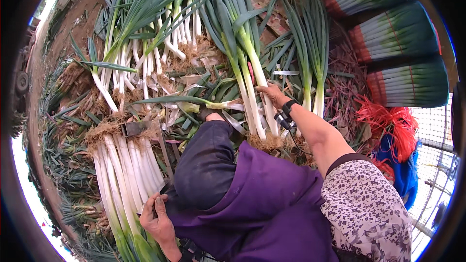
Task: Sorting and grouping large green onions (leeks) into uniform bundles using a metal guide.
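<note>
My right hand [274, 96], with a black strap at the wrist, is closed around the white stalk of a long green onion [267, 109]. That onion stands with others, roots toward me and green leaves pointing away. At lower left my left hand [158, 221] has its fingers loosely bent and apart, with nothing visible in them. It is beside a row of green onions [124, 174] whose roots lie against a metal piece [136, 128] and whose leaves run toward me. A single green onion [213, 104] lies crosswise beyond my knee.
Loose green onions [138, 43] spread at the far left. Another bunch [313, 58] lies beyond my right hand. Tied bundles [400, 31] are stacked at the far right, above red strips [391, 128] and blue cloth [400, 167]. Leaf scraps [73, 160] cover the left ground.
</note>
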{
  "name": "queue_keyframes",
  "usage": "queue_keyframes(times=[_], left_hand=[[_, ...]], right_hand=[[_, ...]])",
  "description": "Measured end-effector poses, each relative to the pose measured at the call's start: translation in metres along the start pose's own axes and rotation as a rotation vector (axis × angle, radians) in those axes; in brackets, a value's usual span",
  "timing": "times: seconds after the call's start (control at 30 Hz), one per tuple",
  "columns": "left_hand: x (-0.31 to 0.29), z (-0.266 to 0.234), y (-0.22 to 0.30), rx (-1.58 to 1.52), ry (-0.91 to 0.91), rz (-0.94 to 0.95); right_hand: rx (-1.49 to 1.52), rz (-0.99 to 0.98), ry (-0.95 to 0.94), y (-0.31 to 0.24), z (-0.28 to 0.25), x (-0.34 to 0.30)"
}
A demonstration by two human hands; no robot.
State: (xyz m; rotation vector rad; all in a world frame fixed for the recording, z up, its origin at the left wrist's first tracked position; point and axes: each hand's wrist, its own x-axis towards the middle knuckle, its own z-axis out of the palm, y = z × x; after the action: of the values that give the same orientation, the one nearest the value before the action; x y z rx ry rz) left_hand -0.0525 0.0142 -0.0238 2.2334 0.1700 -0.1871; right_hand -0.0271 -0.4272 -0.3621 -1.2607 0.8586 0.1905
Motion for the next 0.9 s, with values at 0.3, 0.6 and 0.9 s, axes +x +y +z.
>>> queue_keyframes(times=[0.3, 0.6, 0.9], left_hand=[[0.024, 0.013, 0.058, -0.152, 0.028, 0.233], [0.019, 0.256, 0.156, -0.529, -0.912, -0.473], [-0.006, 0.335, 0.122, -1.122, -0.747, -0.800]], right_hand=[[-0.554, -0.244, -0.045, -0.107, -0.051, -0.191], [-0.714, -0.284, -0.053, -0.052, -0.109, -0.389], [-1.229, -0.571, -0.079, -0.036, -0.147, -0.440]])
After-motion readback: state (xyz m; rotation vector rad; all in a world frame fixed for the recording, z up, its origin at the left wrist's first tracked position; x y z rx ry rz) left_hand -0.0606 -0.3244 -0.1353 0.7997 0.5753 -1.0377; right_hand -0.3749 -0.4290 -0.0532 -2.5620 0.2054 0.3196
